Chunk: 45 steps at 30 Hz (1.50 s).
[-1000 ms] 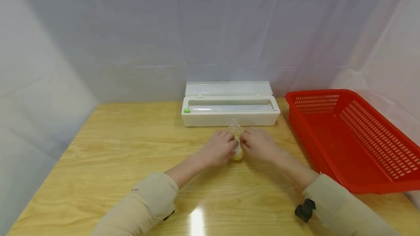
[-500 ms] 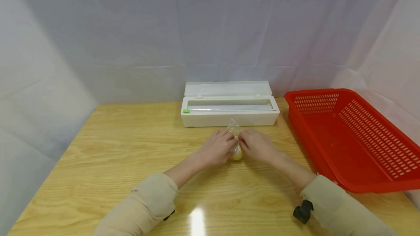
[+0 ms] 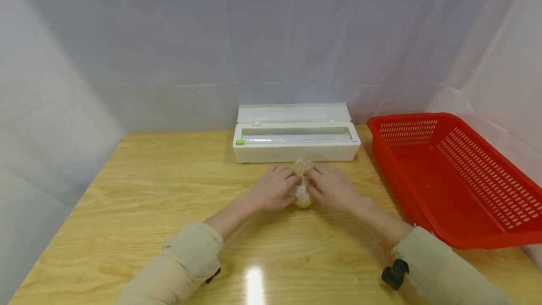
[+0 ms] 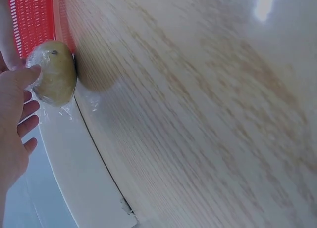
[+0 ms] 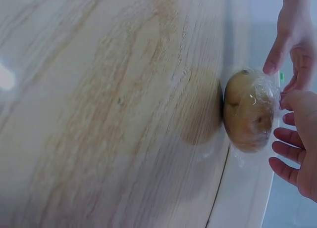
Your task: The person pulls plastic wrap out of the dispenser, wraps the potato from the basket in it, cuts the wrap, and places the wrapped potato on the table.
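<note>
Loose and open-fingered, the left hand (image 3: 275,189) and the right hand (image 3: 332,187) flank a potato (image 5: 245,116) from opposite sides, neither one clenched round it. Each thumb lies against the clear film (image 5: 262,92) that covers the potato, while the other fingers spread apart from it; this seems to be a light touch, probably because the potato rests on the table (image 3: 169,178) and needs steadying more than lifting. Coming at it from both sides likely keeps it from rolling and lets the two hands work on the film evenly. Crumpled film sticks up on the far side of the potato (how tightly it clings underneath is hidden).

Just beyond the hands stands a white box (image 3: 296,154), lid (image 3: 294,113) raised at the back, a film roll (image 3: 296,138) lying in its long slot and a green tab (image 3: 240,142) at the left end. Its nearness presumably keeps film within easy reach, and the lid looks tipped back to leave the roll exposed. To the right sits a red basket (image 3: 440,192), angled along that side of the table, which would leave the middle free for both arms.
</note>
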Each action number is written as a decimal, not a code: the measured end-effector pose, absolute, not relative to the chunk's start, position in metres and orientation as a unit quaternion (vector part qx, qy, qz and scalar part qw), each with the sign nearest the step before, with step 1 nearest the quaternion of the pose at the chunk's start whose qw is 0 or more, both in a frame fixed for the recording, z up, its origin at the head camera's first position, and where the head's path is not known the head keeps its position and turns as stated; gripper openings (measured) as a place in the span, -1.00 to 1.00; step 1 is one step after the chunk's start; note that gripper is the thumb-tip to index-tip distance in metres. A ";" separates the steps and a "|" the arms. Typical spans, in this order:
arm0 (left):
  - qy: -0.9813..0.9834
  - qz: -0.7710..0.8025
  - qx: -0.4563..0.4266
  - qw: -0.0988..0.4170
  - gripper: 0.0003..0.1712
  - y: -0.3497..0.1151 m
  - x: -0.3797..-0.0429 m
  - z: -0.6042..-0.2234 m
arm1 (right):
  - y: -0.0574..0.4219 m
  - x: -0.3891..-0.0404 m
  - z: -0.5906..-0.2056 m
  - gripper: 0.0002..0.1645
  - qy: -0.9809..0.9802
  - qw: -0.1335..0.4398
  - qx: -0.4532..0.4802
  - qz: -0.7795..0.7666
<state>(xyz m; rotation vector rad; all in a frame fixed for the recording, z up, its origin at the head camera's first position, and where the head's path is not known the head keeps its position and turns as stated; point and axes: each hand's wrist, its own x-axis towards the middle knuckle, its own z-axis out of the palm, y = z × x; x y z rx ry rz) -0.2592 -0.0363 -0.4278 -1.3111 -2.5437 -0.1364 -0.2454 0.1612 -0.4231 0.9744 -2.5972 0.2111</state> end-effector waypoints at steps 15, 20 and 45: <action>-0.853 -0.002 -0.485 0.191 -0.61 -0.037 -0.257 -0.427 | 0.165 -0.248 -0.427 -0.74 -0.902 0.177 0.389 0.066; -0.807 0.013 -0.531 0.258 -0.81 -0.034 -0.255 -0.428 | 0.170 -0.250 -0.424 -0.85 -0.897 0.176 0.396 0.081; -0.822 0.014 -0.509 0.256 -0.76 -0.038 -0.250 -0.429 | 0.175 -0.251 -0.422 -0.87 -0.887 0.176 0.421 0.075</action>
